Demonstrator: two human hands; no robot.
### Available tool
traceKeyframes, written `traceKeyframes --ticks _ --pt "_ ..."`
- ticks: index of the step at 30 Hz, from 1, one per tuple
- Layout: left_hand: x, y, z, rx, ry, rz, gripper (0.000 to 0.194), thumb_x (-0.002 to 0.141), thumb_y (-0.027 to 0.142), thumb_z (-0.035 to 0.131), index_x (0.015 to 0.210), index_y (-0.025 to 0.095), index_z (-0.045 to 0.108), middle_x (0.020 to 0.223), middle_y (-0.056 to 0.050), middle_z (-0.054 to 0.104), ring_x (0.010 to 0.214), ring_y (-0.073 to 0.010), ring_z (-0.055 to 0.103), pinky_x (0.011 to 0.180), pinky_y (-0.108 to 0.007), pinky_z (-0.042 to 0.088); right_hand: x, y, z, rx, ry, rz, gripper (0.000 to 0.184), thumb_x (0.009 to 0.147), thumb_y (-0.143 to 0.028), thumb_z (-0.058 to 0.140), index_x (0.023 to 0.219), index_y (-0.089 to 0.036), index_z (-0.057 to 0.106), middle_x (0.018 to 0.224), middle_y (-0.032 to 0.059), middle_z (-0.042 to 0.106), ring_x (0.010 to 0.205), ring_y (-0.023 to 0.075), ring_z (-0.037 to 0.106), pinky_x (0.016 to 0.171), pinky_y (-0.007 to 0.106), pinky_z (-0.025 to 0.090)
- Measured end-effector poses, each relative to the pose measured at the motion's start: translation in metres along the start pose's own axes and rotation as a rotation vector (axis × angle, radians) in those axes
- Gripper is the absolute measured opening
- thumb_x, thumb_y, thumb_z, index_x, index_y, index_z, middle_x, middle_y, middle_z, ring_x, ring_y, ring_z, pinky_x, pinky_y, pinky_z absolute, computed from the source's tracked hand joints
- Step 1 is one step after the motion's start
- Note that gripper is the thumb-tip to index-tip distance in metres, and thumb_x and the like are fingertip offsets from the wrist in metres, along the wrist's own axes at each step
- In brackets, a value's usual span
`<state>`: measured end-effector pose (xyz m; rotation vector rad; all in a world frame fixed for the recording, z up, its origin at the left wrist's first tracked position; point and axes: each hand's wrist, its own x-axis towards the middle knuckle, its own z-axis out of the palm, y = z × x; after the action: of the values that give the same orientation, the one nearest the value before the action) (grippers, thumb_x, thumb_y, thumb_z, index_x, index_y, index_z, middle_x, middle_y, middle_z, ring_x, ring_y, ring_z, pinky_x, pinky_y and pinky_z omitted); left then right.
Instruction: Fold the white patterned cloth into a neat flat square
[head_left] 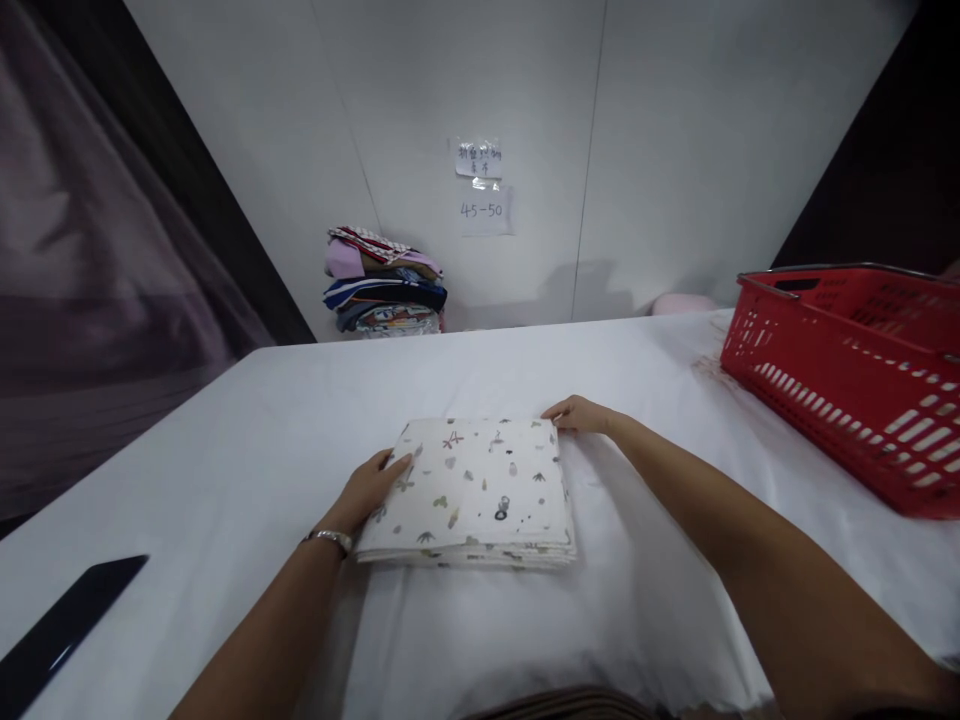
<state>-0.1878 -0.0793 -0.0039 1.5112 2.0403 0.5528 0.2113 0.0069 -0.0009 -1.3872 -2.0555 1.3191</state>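
A folded white cloth (472, 485) with small printed motifs lies flat in front of me, its layers showing along the near edge. My left hand (379, 485) grips its left side, thumb on top and the other fingers out of sight at the edge. At the far right corner, the fingertips of my right hand (581, 414) pinch the cloth. A bracelet circles my left wrist.
A white sheet covers the table (247, 440). A red plastic basket (847, 370) stands at the right, and a dark flat object (67, 625) lies at the near left. Folded clothes (386, 285) are piled by the wall, below paper notes (484, 210). A curtain (97, 260) hangs left.
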Motion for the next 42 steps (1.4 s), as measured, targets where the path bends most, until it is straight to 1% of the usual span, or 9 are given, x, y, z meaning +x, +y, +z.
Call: traceKeyframes --ticks 6,10,14,19,24,27,31,36,42 --pt "-0.001 0.001 -0.001 0.007 -0.019 0.012 0.065 0.076 0.058 0.051 0.124 0.014 0.054 0.127 -0.012 0.056 0.114 -0.0293 0.053 0.095 -0.037 0.043 0.004 0.003 -0.001 -0.076 0.027 -0.043 0.033 0.073 -0.011 0.053 0.097 -0.022 0.072 0.097 0.0020 0.071 0.084 0.0162 0.063 0.077 0.028 0.050" --pt "-0.001 0.001 -0.002 0.008 -0.012 0.024 0.063 0.075 0.058 0.051 0.122 0.016 0.056 0.123 -0.010 0.059 0.110 -0.0283 0.056 0.092 -0.035 0.045 0.002 0.006 -0.002 -0.231 0.028 -0.170 0.035 0.076 -0.011 0.052 0.102 -0.026 0.070 0.105 0.0008 0.069 0.094 0.0185 0.063 0.086 0.032 0.048" --pt "-0.001 0.001 -0.002 -0.011 -0.014 -0.001 0.064 0.074 0.057 0.053 0.123 0.016 0.055 0.122 -0.010 0.060 0.109 -0.0290 0.057 0.091 -0.037 0.046 -0.001 0.009 -0.002 -0.496 0.072 -0.331 0.035 0.081 -0.013 0.050 0.108 -0.027 0.067 0.113 0.0010 0.066 0.103 0.0204 0.060 0.089 0.035 0.045" --pt "-0.001 0.001 -0.003 -0.058 -0.020 -0.017 0.065 0.072 0.058 0.055 0.122 0.016 0.056 0.123 -0.010 0.059 0.110 -0.0297 0.056 0.092 -0.038 0.045 0.001 0.015 0.004 -0.704 0.133 -0.470 0.035 0.085 -0.017 0.047 0.116 -0.023 0.061 0.122 0.0071 0.061 0.105 0.0215 0.059 0.082 0.032 0.046" --pt "-0.001 0.003 -0.001 -0.053 -0.003 -0.025 0.064 0.072 0.056 0.056 0.121 0.016 0.056 0.120 -0.011 0.061 0.108 -0.0286 0.058 0.092 -0.037 0.045 0.000 0.019 0.010 -0.754 0.160 -0.422 0.031 0.082 -0.010 0.045 0.105 -0.021 0.062 0.107 0.0075 0.065 0.094 0.0191 0.060 0.074 0.028 0.045" --pt "0.001 0.000 0.001 -0.029 -0.005 -0.010 0.064 0.070 0.055 0.058 0.121 0.016 0.057 0.120 -0.011 0.061 0.109 -0.0287 0.057 0.093 -0.037 0.045 -0.009 0.026 0.010 -0.800 0.228 -0.367 0.028 0.081 -0.009 0.044 0.102 -0.019 0.060 0.101 0.0086 0.064 0.089 0.0192 0.059 0.070 0.027 0.043" --pt "0.002 -0.003 0.002 -0.020 -0.013 0.008 0.061 0.070 0.053 0.060 0.120 0.018 0.058 0.118 -0.011 0.062 0.110 -0.0288 0.057 0.091 -0.036 0.046 -0.021 0.034 0.012 -0.800 0.288 -0.338 0.032 0.080 -0.007 0.042 0.105 -0.019 0.058 0.104 0.0092 0.062 0.092 0.0192 0.056 0.071 0.027 0.042" --pt "0.000 0.000 0.002 -0.010 -0.019 0.000 0.060 0.073 0.051 0.057 0.122 0.017 0.056 0.120 -0.013 0.060 0.111 -0.0281 0.056 0.093 -0.037 0.045 -0.027 0.034 0.016 -0.782 0.284 -0.301 0.033 0.084 -0.010 0.038 0.109 -0.021 0.058 0.107 0.0091 0.062 0.096 0.0198 0.055 0.074 0.029 0.042" --pt "0.000 0.003 0.002 0.091 -0.004 0.018 0.061 0.076 0.055 0.052 0.123 0.016 0.055 0.117 -0.013 0.062 0.106 -0.0272 0.059 0.087 -0.033 0.048 -0.025 0.041 0.016 -0.703 0.273 -0.310 0.033 0.088 -0.016 0.041 0.114 -0.024 0.059 0.110 0.0088 0.062 0.103 0.0209 0.055 0.081 0.031 0.043"
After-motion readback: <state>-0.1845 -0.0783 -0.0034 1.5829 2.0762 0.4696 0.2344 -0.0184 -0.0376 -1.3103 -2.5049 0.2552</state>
